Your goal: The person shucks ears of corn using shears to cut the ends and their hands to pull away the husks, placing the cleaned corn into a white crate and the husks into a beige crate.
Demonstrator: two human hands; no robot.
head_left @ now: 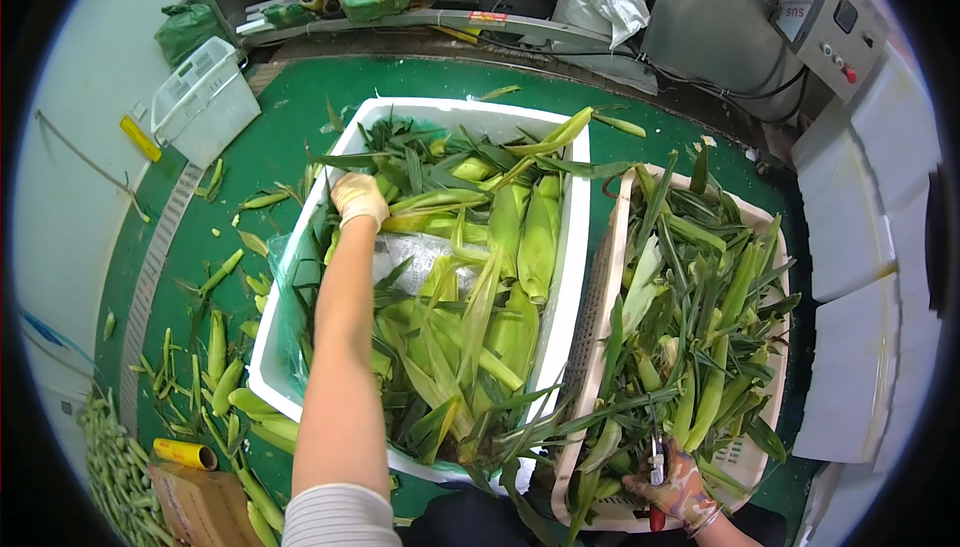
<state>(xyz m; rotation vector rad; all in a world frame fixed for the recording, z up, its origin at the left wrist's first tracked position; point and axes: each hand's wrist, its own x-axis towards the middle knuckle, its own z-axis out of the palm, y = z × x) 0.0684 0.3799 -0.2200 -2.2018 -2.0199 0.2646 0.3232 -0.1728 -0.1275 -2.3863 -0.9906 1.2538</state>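
Observation:
A white foam box holds ears of corn in green husks, with a clear plastic bag of what looks like ice among them. My left hand, in a pale glove, reaches to the box's far left side. Its fingers curl down beside a husked ear, and what they hold is hidden by leaves. My right hand, in a patterned glove, grips pruning shears with red handles, blades pointing away from me, over the near end of a beige plastic basket heaped with husk leaves and stalks.
Loose ears and trimmings litter the green floor at left. A cardboard box with a yellow roll stands near left, a white crate far left. White foam panels line the right side; a control box and cables sit behind.

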